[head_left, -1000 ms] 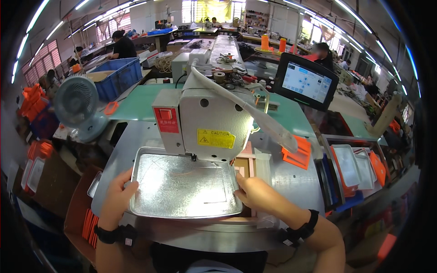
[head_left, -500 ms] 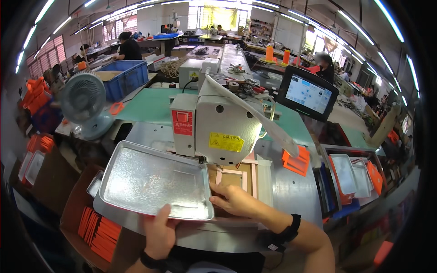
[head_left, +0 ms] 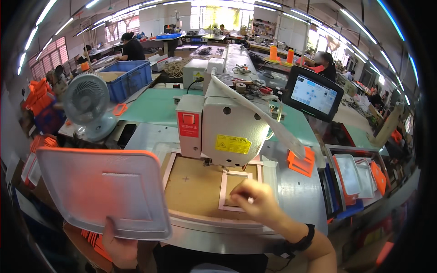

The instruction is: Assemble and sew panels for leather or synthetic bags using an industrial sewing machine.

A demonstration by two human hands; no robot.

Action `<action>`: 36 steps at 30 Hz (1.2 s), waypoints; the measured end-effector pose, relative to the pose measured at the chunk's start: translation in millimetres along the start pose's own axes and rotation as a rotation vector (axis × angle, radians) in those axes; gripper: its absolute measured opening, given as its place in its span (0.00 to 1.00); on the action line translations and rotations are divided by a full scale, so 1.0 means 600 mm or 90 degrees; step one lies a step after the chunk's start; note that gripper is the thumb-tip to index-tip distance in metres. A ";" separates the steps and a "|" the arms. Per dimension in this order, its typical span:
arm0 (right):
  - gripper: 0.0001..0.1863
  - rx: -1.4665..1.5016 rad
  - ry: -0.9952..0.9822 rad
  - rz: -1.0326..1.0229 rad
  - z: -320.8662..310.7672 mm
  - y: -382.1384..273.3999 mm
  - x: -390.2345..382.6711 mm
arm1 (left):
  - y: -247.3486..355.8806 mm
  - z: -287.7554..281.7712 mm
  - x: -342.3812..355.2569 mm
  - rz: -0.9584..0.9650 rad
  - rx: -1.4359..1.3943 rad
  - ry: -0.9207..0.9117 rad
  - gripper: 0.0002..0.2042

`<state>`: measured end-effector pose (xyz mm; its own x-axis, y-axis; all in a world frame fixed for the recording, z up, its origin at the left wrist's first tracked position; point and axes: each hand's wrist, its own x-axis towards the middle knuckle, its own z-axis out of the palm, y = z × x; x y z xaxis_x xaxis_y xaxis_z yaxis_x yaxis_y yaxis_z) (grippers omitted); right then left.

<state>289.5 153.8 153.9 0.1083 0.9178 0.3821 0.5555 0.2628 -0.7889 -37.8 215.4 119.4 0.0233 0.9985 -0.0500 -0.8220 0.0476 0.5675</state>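
Observation:
My left hand [head_left: 119,249] grips the lower edge of a shallow rectangular tray [head_left: 102,195], its thumb pressed on the near face. The tray is tilted up at the left, with a cloudy translucent face, a thin orange rim and a raised L-shaped line. My right hand [head_left: 257,202] hovers over a brown board [head_left: 195,186], fingers curled together; a tiny pale spot shows at the fingertips, too small to name. Below that hand lies a small pale frame [head_left: 223,193] fixed on the board. Just behind the board stands the white head of a sewing machine [head_left: 230,118].
A touch screen [head_left: 314,93] stands right of the machine. Orange cut pieces [head_left: 300,161] lie on the metal table [head_left: 291,195]. Farther right, a bin holds more trays [head_left: 346,175]. A fan [head_left: 88,102] and a blue crate [head_left: 129,79] stand left; people work farther back.
The tray has come off the board, moving left and tilting up in my left hand. My right hand has let go of its edge and shifted right, uncovering the board.

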 end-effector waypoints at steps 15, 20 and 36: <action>0.05 0.122 0.121 0.156 -0.057 0.092 0.053 | -0.047 0.042 0.066 -0.015 -0.026 -0.112 0.21; 0.02 0.065 -0.191 0.232 -0.038 0.048 0.014 | -0.010 -0.013 0.067 0.001 0.019 -0.084 0.24; 0.05 -0.071 -0.162 -0.095 -0.054 0.007 0.018 | -0.029 0.027 0.044 -0.034 0.032 -0.127 0.20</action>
<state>319.8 155.2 170.3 -0.1840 0.9202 0.3456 0.6388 0.3792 -0.6695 -13.5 241.4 121.6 0.1823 0.9801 0.0789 -0.7871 0.0973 0.6091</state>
